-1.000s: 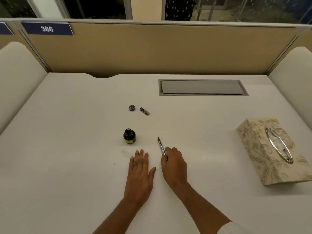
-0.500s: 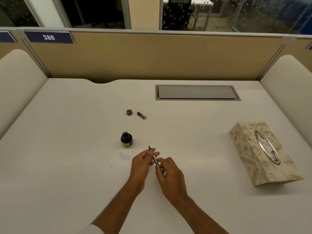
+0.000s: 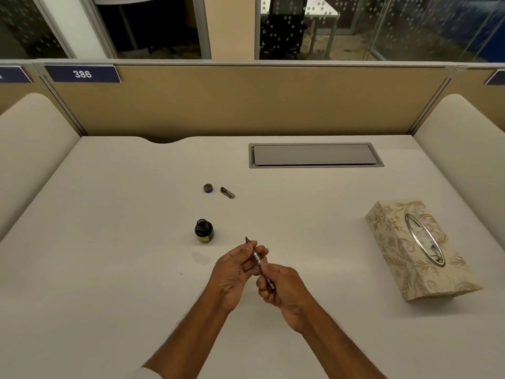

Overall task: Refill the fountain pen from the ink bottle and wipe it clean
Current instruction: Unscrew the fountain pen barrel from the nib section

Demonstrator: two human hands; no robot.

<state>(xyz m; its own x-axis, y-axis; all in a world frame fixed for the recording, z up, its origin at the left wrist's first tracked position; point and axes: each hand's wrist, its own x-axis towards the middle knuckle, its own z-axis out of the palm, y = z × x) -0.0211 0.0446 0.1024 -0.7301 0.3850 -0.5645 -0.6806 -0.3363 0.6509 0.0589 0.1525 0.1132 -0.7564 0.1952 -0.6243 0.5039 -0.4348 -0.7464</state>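
Both my hands hold the slim fountain pen (image 3: pixel 256 256) above the white desk (image 3: pixel 109 242), its nib pointing away toward the upper left. My left hand (image 3: pixel 235 272) pinches the front section near the nib. My right hand (image 3: pixel 284 291) grips the rear end. The small dark ink bottle (image 3: pixel 203 231) stands uncapped on the desk, just left of and beyond the nib. Its round cap (image 3: pixel 208 188) lies further back, with a short dark pen part (image 3: pixel 227 192) beside it.
A patterned tissue box (image 3: pixel 418 247) lies on the right side of the desk. A grey cable flap (image 3: pixel 314 155) is set into the desk at the back. Beige partitions close the back and both sides. A faint smudge (image 3: pixel 200 257) marks the desk below the bottle.
A second ago my left hand lay flat and the pen rested on the desk under my right fingers. Both hands have lifted the pen and now hold it between them.
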